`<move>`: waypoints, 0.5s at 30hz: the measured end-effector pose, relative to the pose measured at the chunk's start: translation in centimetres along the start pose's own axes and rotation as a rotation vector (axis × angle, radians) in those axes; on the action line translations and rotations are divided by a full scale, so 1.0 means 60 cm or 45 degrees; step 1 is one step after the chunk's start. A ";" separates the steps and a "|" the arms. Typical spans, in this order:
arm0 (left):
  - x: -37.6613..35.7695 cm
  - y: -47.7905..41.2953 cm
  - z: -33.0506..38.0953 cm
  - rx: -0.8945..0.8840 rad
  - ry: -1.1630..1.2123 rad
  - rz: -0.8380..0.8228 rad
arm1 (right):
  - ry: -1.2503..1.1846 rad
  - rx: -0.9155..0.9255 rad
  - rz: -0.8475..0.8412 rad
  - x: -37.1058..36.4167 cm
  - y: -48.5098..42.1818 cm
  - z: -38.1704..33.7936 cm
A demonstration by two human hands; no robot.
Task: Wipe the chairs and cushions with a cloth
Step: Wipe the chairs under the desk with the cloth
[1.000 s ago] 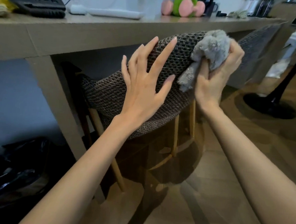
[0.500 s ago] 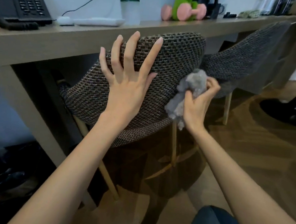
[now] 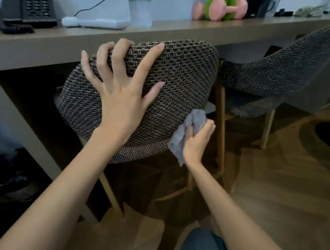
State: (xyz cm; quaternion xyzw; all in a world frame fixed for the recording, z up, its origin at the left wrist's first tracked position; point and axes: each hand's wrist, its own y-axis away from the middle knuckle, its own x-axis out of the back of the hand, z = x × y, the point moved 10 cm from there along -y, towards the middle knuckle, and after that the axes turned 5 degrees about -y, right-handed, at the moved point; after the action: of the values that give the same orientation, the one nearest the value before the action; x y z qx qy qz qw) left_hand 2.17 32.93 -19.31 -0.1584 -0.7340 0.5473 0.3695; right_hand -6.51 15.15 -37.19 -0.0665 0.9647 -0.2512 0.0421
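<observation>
While the left hand [image 3: 121,101] presses flat on the back of the near chair [image 3: 174,83], its fingers [image 3: 104,57] curl over the top edge, spread wide and gripping nothing but the woven shell; the right hand [image 3: 197,140] is closed around a bunched grey cloth [image 3: 189,130], held against the lower right corner of the backrest, close to the wooden leg; a second chair [image 3: 279,74] of the same weave stands just beside it, to the right, both tucked under a long tabletop [image 3: 185,32] that carries a phone, a bottle and pink dumbbells. A second ago the cloth was up at the top edge of the backrest; half a second ago it was midway down the right side; now it sits at the bottom, so one downward stroke looks nearly complete; the bracing hand has shifted too, from lying flat with straight fingers to hooking over the rim. By my judgement the right strip of this back is done, and the rest, along with the seat and the neighbouring chair, remains to be wiped.
</observation>
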 end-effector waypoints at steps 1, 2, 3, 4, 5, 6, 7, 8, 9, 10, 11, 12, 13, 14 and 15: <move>0.001 0.000 0.001 0.024 0.001 -0.015 | -0.071 -0.018 0.045 0.012 -0.012 -0.010; 0.003 -0.001 0.002 0.049 0.005 -0.028 | -0.132 -0.017 0.123 0.028 -0.029 -0.029; 0.006 -0.002 0.005 0.065 0.009 -0.034 | -0.179 -0.001 0.202 0.044 -0.050 -0.053; 0.008 -0.002 0.011 0.064 0.007 -0.038 | -0.220 0.026 0.260 0.056 -0.074 -0.079; 0.011 -0.004 0.020 0.042 -0.004 -0.041 | -0.250 0.059 0.292 0.064 -0.099 -0.106; 0.012 -0.007 0.032 0.004 -0.023 -0.045 | -0.259 0.098 0.304 0.068 -0.123 -0.131; 0.012 -0.011 0.043 -0.035 -0.044 -0.053 | -0.256 0.136 0.302 0.066 -0.144 -0.151; 0.011 -0.017 0.053 -0.061 -0.063 -0.063 | -0.246 0.161 0.288 0.062 -0.158 -0.163; 0.010 -0.022 0.061 -0.074 -0.079 -0.074 | -0.242 0.174 0.268 0.055 -0.166 -0.170; 0.009 -0.027 0.068 -0.080 -0.094 -0.089 | -0.238 0.180 0.241 0.047 -0.167 -0.170; 0.006 -0.029 0.073 -0.085 -0.113 -0.107 | -0.224 0.197 0.211 0.040 -0.163 -0.166; 0.002 -0.031 0.079 -0.094 -0.137 -0.124 | -0.207 0.232 0.183 0.033 -0.157 -0.162; -0.002 -0.032 0.083 -0.102 -0.159 -0.140 | -0.187 0.270 0.164 0.027 -0.149 -0.155; -0.005 -0.033 0.086 -0.105 -0.169 -0.150 | -0.161 0.291 0.152 0.022 -0.141 -0.144; -0.006 -0.033 0.087 -0.103 -0.168 -0.152 | -0.128 0.294 0.147 0.017 -0.134 -0.128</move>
State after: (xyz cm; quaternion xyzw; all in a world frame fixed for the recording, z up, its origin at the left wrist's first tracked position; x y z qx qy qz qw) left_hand -1.00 28.43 -18.31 -0.0927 -0.7864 0.5035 0.3456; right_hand -7.56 11.73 -26.62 -0.0180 0.9283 -0.3539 0.1123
